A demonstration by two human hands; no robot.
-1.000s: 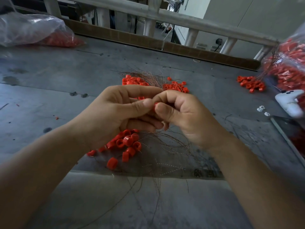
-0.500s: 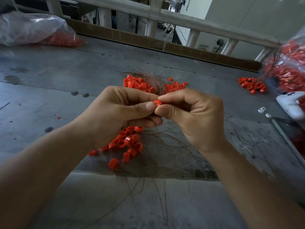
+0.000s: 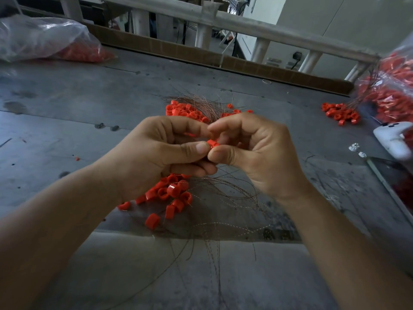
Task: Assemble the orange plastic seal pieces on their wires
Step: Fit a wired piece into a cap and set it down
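Observation:
Both hands meet above the grey table [image 3: 67, 121]. A small orange seal piece [image 3: 212, 144] is pinched between the thumbs and forefingers of my left hand [image 3: 161, 153] and my right hand [image 3: 257, 153]. Thin copper wires [image 3: 225, 189] trail down from the hands onto the table. Below the hands lies a pile of loose orange seal pieces [image 3: 172, 195]. Beyond the hands sits a second pile of orange pieces [image 3: 185, 113] mixed with a bundle of wires [image 3: 201, 101].
A clear bag of orange pieces [image 3: 44, 41] lies at the far left. Another bag [image 3: 393, 90] stands at the right edge, with a small orange heap [image 3: 339, 113] beside it. A white controller [image 3: 393, 139] and a dark tray [image 3: 395, 184] sit at right.
The hands stay together in front of me. The orange piece has come into plainer sight between the two thumbs, and my right forefinger has lifted a little.

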